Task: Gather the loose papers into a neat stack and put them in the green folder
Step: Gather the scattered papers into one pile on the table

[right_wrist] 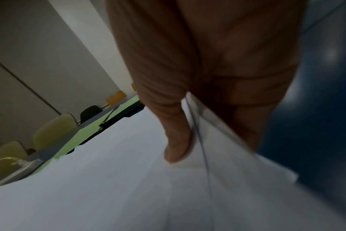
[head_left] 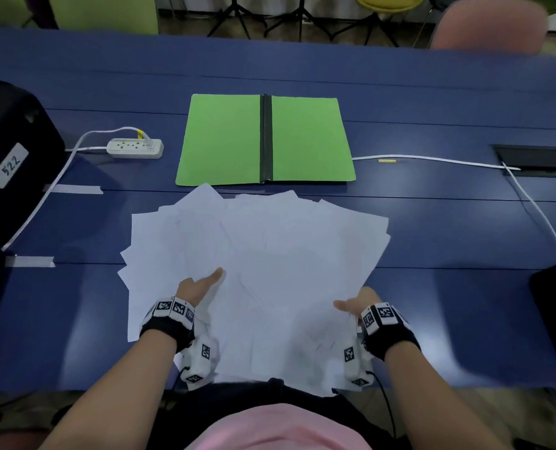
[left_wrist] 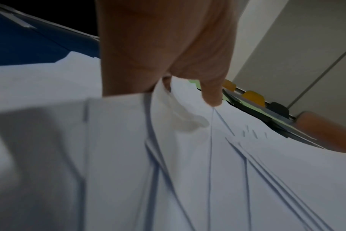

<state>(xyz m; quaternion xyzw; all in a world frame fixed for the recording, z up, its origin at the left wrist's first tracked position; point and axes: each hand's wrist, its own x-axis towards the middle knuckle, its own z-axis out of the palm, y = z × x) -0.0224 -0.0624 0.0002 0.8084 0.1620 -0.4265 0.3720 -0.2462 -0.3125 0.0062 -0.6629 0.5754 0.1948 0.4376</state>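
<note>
At the far left of the head view a black bag (head_left: pixel 7 151) with a white label reading 522 sits on the dark blue desk (head_left: pixel 432 222). To its right lie two strips of grey tape (head_left: pixel 75 189), then a white plastic power strip (head_left: pixel 135 148) with a white cable (head_left: pixel 42 203) running down toward the left edge.

In the centre, the loose white sheets of paper (head_left: pixel 270 254) lie fanned in a rough, overlapping pile on the lower middle of the desk, their corners pointing out at many angles and the near edge hanging past the desk's front. Just above the pile, in the upper middle of the frame, the green cardboard folder (head_left: pixel 224 138) with a black spine lies open and flat; the topmost sheet corner comes just up to its lower edge.

The left hand (head_left: pixel 202 285) grips the lower left part of the pile: in the left wrist view its thumb (left_wrist: pixel 211 93) presses on top while the other fingers go under the sheets. The right hand (head_left: pixel 356 303) grips the lower right part in the same way, its thumb (right_wrist: pixel 178 140) on top of the paper and its fingers beneath the edge. The two hands are well apart, one at each side of the pile.

Further right, a second white cable (head_left: pixel 432 159) runs across the desk from the folder's right side toward a black recessed panel (head_left: pixel 536 159) at the right edge.
</note>
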